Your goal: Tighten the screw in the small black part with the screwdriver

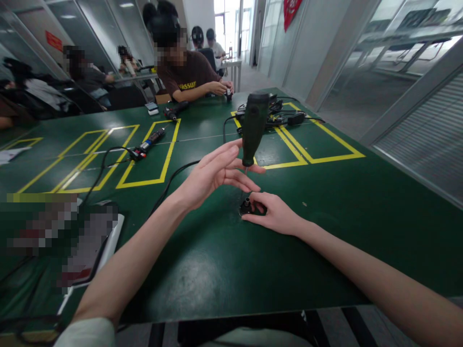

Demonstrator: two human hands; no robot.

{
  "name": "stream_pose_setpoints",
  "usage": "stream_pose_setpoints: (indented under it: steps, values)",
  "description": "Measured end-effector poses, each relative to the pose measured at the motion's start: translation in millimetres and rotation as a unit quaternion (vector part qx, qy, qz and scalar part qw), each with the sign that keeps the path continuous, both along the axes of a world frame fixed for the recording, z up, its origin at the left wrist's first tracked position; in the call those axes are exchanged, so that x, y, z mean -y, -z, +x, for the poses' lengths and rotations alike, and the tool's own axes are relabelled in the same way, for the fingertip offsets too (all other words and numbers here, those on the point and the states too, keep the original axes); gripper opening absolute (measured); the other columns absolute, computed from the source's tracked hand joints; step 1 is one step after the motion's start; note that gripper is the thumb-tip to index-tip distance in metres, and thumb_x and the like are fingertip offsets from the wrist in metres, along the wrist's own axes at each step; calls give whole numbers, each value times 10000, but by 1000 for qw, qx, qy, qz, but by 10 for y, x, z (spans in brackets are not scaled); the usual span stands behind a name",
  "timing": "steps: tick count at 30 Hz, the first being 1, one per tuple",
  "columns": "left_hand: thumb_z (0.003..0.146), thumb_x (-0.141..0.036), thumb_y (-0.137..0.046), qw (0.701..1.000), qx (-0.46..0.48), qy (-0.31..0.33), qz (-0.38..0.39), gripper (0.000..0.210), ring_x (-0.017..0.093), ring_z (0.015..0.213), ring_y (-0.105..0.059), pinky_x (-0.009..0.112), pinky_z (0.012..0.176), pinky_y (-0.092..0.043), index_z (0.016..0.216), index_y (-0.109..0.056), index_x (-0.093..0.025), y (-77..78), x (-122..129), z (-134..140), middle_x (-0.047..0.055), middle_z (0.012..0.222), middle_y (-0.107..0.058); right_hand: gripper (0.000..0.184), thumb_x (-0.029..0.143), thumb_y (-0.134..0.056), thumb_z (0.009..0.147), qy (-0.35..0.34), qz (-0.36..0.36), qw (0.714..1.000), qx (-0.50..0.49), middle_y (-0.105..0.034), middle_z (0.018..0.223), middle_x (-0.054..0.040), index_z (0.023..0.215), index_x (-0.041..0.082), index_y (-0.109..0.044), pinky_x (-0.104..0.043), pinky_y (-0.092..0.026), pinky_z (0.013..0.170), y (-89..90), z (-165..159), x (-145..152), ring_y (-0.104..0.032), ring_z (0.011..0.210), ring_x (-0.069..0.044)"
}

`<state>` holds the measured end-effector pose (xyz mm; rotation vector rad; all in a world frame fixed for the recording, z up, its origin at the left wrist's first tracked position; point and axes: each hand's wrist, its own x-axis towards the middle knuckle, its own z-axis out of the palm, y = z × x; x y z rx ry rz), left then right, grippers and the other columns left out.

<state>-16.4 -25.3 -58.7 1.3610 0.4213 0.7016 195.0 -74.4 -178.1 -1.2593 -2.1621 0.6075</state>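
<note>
A screwdriver with a dark handle stands nearly upright, its thin shaft pointing down to a small black part on the green table. My left hand is beside the lower end of the handle, fingers stretched out and apart, not wrapped around it. The handle hides some of its fingertips, so I cannot tell whether they touch it. Resting on the tabletop, my right hand pinches the small black part between thumb and curled fingers. A short round metal-looking piece sticks up from that part.
Yellow tape marks areas on the green table. A corded electric screwdriver lies left, with a dark power tool behind it. Black cables and adapters are heaped at back right. Across the table, a person handles a small object.
</note>
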Motion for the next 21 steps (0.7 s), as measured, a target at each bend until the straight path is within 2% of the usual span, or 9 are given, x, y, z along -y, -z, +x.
stream_pose_setpoints:
  steps: [4,8,11,15,17,21]
  values:
    - [954,-529,-640,1000,-11,-1,5,467,225,854,-804,338,833,-609,1185,-628,-124,-24,3,-11,162,1168,-797,367,446,-761,886,-1,-3,1000,-2,-536,683,38,770,220,-496,-265,-339,609,-5,3,-1,-477,595,-132]
    - [957,-301,-633,1000,0,-17,-7,222,217,829,-812,365,830,-616,1116,-548,-172,-25,14,-14,112,1156,-807,365,427,-772,880,-2,-5,1000,-4,-541,691,38,769,218,-495,-265,-339,612,-12,3,2,-476,596,-131]
    - [937,-247,-624,1000,11,-21,-14,193,220,818,-816,388,821,-623,1064,-493,-186,-23,34,-9,116,1237,-785,369,432,-776,881,-1,-7,1000,1,-543,692,39,772,218,-497,-265,-338,615,-23,2,6,-479,594,-132]
    - [926,-245,-636,999,32,-20,-9,185,217,819,-820,353,785,-628,986,-470,-190,-26,53,2,118,1319,-754,362,446,-765,887,-1,-8,1000,5,-541,689,38,777,219,-505,-268,-339,613,-32,0,5,-489,598,-138]
    - [927,-266,-656,999,39,-27,-7,193,220,839,-821,341,782,-634,1011,-499,-192,-27,49,6,107,1275,-773,368,453,-759,890,-2,-9,1000,5,-531,679,40,768,220,-501,-268,-336,610,-27,0,2,-484,593,-137]
    - [942,-308,-690,999,24,-46,-2,316,198,826,-816,310,772,-644,1224,-606,-193,-23,19,9,107,1236,-787,371,457,-760,893,-2,-5,1000,3,-524,676,43,772,222,-500,-265,-328,605,-13,4,1,-481,595,-137]
